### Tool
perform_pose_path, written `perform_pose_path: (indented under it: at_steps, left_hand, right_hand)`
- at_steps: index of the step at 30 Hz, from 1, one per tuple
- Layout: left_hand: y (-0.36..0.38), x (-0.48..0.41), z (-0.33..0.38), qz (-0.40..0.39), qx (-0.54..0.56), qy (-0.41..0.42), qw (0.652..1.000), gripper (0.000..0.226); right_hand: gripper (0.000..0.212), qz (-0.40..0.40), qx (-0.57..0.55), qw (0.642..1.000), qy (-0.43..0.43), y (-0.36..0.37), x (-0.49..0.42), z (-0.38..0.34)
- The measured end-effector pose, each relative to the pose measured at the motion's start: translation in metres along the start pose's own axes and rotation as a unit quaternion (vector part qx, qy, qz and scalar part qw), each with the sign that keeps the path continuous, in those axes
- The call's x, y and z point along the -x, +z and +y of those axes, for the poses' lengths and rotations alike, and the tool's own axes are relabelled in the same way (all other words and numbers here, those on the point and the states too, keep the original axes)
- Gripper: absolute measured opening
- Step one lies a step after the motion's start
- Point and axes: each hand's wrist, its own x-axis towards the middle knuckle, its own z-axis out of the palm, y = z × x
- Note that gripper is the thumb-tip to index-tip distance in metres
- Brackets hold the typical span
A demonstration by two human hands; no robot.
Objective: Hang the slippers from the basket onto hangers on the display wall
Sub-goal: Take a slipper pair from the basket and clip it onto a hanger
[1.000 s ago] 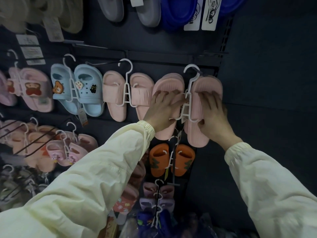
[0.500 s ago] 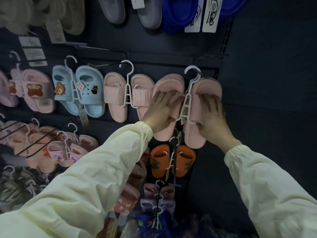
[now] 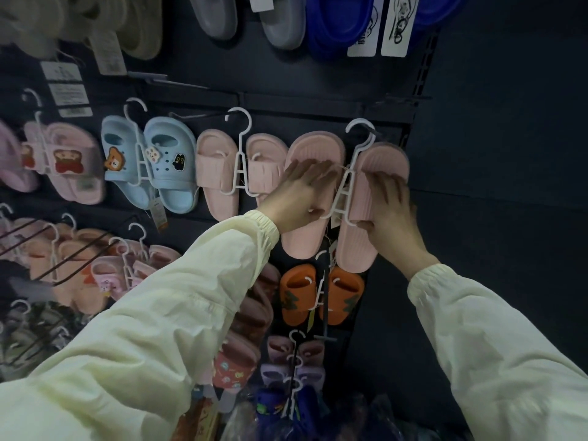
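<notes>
- The left pink slipper (image 3: 318, 148) and the right pink slipper (image 3: 386, 159) hang toes up, side by side on one white hanger (image 3: 345, 192). They are at the right end of the display wall's (image 3: 477, 154) middle row, close to the dark panel's right edge.
- The hanger's hook sits at the rail above the pair, and its body runs down between the two slippers.
- The left hand (image 3: 302, 195) lies on the left slipper's band. Its fingers are straight and spread flat against it, somewhat blurred, with the thumb pointing toward the hanger's lower bar.
- The right hand (image 3: 389, 211) covers the right slipper's band. Its fingers are laid over the top and the thumb is tucked against the band's lower edge, so it holds the band.
- Both arms wear pale yellow sleeves (image 3: 159, 313) with elastic cuffs.
- Just left of the pair hangs a pink strap pair (image 3: 219, 173) on its own white hanger, and further left are light blue clogs (image 3: 171, 173) with cartoon charms.
- Directly below the held pair hang orange slippers (image 3: 296, 294), with smaller pink and purple pairs beneath them.
- Along the wall's top edge are grey slippers (image 3: 219, 14) and blue slippers (image 3: 337, 20).
</notes>
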Motion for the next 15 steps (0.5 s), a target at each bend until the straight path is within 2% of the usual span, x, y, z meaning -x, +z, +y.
perform_pose_path:
  at_steps: [8,15]
  left_hand:
    - [-0.004,-0.009,-0.004,-0.009,-0.011,0.001,1.000,0.082]
    - [0.006,0.002,-0.001,0.017,-0.007,0.027,0.999,0.076]
  right_hand:
    - [0.095,-0.011,0.013,1.000,0.010,-0.002,-0.002,-0.003]
    - [0.093,-0.011,-0.001,1.000,0.016,-0.006,-0.004,0.005]
